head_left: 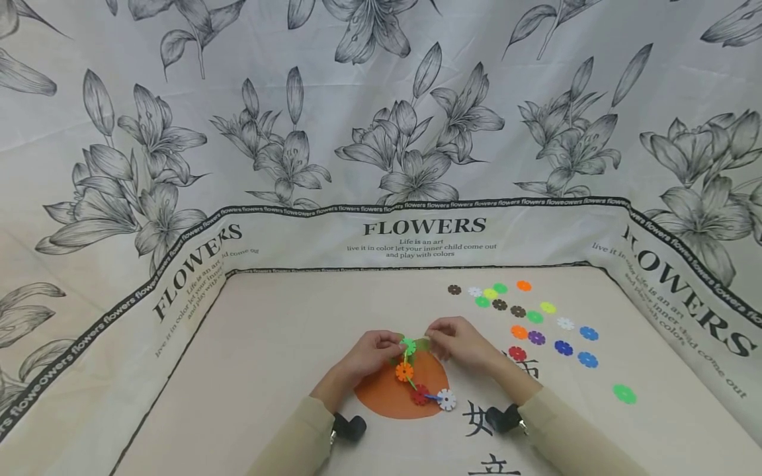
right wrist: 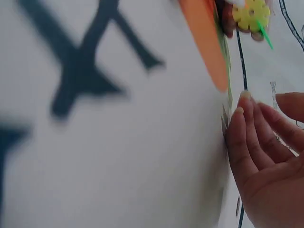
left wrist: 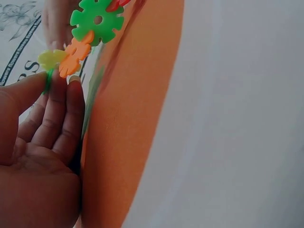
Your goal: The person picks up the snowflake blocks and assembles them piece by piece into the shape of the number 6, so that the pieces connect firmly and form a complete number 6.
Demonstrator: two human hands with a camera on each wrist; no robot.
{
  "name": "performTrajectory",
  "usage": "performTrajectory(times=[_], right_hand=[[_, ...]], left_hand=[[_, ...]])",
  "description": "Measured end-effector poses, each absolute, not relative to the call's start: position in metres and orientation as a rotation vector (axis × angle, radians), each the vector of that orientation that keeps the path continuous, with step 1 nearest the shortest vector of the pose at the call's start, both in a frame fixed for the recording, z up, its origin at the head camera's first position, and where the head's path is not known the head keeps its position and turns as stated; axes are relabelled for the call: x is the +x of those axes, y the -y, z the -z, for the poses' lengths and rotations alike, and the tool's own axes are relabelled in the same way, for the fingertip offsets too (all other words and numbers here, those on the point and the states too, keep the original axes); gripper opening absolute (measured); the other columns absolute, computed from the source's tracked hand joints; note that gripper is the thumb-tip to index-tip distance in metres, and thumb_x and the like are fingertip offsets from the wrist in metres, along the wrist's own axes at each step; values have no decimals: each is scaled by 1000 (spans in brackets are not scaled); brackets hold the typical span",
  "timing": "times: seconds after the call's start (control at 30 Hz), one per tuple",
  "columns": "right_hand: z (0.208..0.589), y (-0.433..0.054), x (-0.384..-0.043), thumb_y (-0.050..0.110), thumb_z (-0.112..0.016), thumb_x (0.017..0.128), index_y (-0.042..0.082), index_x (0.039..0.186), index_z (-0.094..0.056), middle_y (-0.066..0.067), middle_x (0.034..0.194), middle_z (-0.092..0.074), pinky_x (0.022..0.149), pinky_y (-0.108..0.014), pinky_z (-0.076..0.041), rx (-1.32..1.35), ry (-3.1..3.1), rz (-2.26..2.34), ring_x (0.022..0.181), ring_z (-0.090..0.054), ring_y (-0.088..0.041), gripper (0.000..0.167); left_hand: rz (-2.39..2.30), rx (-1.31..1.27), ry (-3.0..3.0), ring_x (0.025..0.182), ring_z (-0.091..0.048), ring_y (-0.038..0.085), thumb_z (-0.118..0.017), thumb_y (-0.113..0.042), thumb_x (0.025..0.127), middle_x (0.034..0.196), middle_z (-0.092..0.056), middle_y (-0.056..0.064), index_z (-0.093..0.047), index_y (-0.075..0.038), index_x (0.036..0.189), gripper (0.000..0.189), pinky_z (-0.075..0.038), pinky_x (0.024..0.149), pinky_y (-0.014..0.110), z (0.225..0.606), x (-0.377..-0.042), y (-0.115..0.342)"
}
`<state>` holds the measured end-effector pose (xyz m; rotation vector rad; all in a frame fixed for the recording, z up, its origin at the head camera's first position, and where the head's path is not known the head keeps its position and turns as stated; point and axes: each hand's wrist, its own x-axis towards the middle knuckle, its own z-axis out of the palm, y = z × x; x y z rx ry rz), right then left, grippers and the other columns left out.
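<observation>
Pinching linked flower discs (head_left: 405,371) by a green piece (head_left: 409,346), left hand's (head_left: 372,352) grip holds them over an orange circle (head_left: 381,398) on the worktop (head_left: 268,357). Right hand (head_left: 464,344) just beside, grip relaxed, thumb apart from fingers. Loose discs (head_left: 536,338) scattered right.

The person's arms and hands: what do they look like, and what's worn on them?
Plain beige sleeves, the left sleeve and right sleeve, end short of the hands. By each cuff is a rounded black device, left and right, with a shiny silvery part. The left hand and right hand wear no gloves.
</observation>
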<state>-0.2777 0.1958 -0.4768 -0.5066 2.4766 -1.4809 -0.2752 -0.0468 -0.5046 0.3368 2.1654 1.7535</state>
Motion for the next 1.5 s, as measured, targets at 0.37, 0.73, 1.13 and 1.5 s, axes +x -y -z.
performTrajectory(times=[0.37, 0.73, 1.13, 1.5], right_hand=[[475, -248, -304, 13, -60, 101, -6, 130, -57, -21, 109, -64, 64, -30, -53, -124, -2900, 1230, 75, -65, -18, 34], [478, -278, -334, 11, -62, 96, -11, 139, -46, -26, 109, -63, 64, -31, -51, 165, -2915, 1138, 71, -63, -21, 52], [482, -275, -346, 16, -64, 97, -10, 130, -53, -26, 109, -62, 70, -38, -50, 267, -2949, 1046, 82, -61, -29, 43], [480, -272, -342, 17, -64, 97, -10, 125, -55, -26, 110, -61, 74, -39, -51, 301, -2920, 1084, 87, -59, -31, 40]], left_hand=[[-1728, 313, -2176, 89, -67, 15, -69, -19, 99, 94, -75, 5, -70, -2, 112, 22, -53, 95, 35, 508, -277, 47], [-1725, 319, -2185, 89, -68, 15, -69, -20, 99, 94, -75, 5, -70, -2, 111, 21, -53, 94, 35, 508, -276, 46], [-1712, 322, -2210, 90, -67, 16, -69, -20, 99, 95, -75, 5, -70, -3, 111, 21, -52, 97, 38, 510, -278, 46], [-1714, 337, -2208, 89, -67, 15, -69, -20, 99, 93, -75, 4, -70, -3, 111, 21, -52, 95, 36, 508, -276, 47]])
